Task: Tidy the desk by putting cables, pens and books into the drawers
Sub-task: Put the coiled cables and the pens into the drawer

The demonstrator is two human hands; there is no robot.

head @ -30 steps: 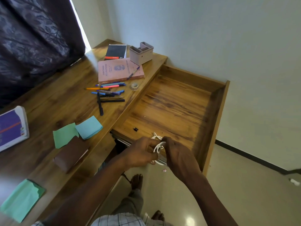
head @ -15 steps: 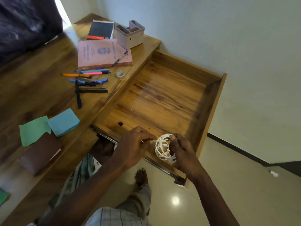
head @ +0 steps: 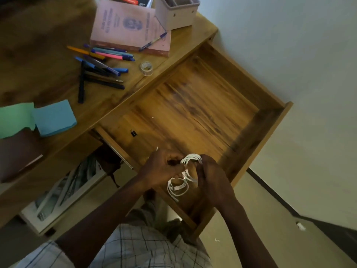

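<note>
**White cable coil held over the near corner of the open drawer**

One white cable, wound into several loops, hangs between two hands above the near side wall of the open drawer, close to its front corner. The left hand pinches a strand with curled fingers. The right hand curls its fingers round the upper loops. The bundle is stretched into two bunches. Its long axis runs from the drawer's inside out across the near wall toward the person, and a loose end points that way at the bottom.

One small black object lies on the drawer floor near the desk side.

On the desk beyond the drawer's inner edge:
- one clear tape roll, just beside that edge
- a pile of pens, about ten, overlapping too much for an exact count; most lie roughly parallel to the drawer's inner edge and one black pen lies across them
- one pink book, farther off, with a single blue pen lying on it
- one pale desk organizer, touching the book's corner
- two sticky-note pads, one green and one blue, side by side
</note>
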